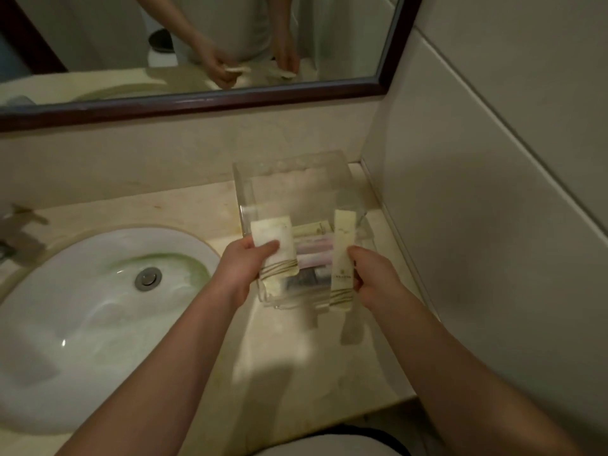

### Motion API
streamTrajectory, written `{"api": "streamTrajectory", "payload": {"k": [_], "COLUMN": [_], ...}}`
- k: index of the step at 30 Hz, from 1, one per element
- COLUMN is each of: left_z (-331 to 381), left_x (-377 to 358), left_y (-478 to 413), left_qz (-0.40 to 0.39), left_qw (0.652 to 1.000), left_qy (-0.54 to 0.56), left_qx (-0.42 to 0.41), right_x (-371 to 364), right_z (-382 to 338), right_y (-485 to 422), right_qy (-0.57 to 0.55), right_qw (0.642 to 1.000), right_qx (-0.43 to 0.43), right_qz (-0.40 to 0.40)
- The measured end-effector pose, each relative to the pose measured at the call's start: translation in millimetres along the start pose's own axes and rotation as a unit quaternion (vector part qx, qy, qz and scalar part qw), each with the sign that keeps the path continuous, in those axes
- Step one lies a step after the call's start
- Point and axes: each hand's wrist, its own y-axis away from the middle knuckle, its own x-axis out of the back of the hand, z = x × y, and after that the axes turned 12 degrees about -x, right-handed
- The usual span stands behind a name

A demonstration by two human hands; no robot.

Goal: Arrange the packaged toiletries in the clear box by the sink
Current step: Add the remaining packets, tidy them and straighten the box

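Room: bathroom corner, pale tiled wall (493, 159) right, dark-framed mirror (230, 100) behind.
Tabletop (296, 350): cream stone, white sink (82, 324) on its left.
Clear box (296, 185): on tabletop beside sink, packets inside.
Left hand (243, 268): fingers pinch wide packet (274, 251) over box.
Right hand (371, 278): fingers pinch narrow packet (342, 258) over box.

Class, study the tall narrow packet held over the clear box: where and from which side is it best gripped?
Pinch the narrow packet low, above its twine wrap, from its right edge, as the right hand does: it is flat, long and nearly upright.
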Motion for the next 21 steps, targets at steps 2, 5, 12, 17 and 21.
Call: {"api": "streamTrajectory", "payload": {"k": [2, 5, 12, 17, 21], "left_z": [-4, -8, -11, -13, -14], "left_x": [-3, -5, -2, -13, -26], "left_y": [0, -3, -2, 0, -11], "left_qz": [0.01, 0.016, 0.012, -0.018, 0.037], "left_qw": [1.0, 1.0, 0.999, 0.997, 0.996], "left_qy": [-0.009, -0.026, -0.03, 0.058, 0.065], "left_qx": [0.004, 0.0, 0.008, 0.046, 0.045], "right_x": [3, 1, -14, -34, -41], "right_z": [-5, -12, -42, -67, -62], "right_y": [-9, -17, -16, -19, -29], "right_qy": [-0.054, -0.068, 0.352, 0.579, 0.594], "right_qw": [0.998, 0.997, 0.871, 0.75, 0.743], "right_qx": [-0.007, -0.003, 0.337, 0.317, 0.304], "right_qz": [0.032, 0.037, 0.059, -0.045, -0.049]}}
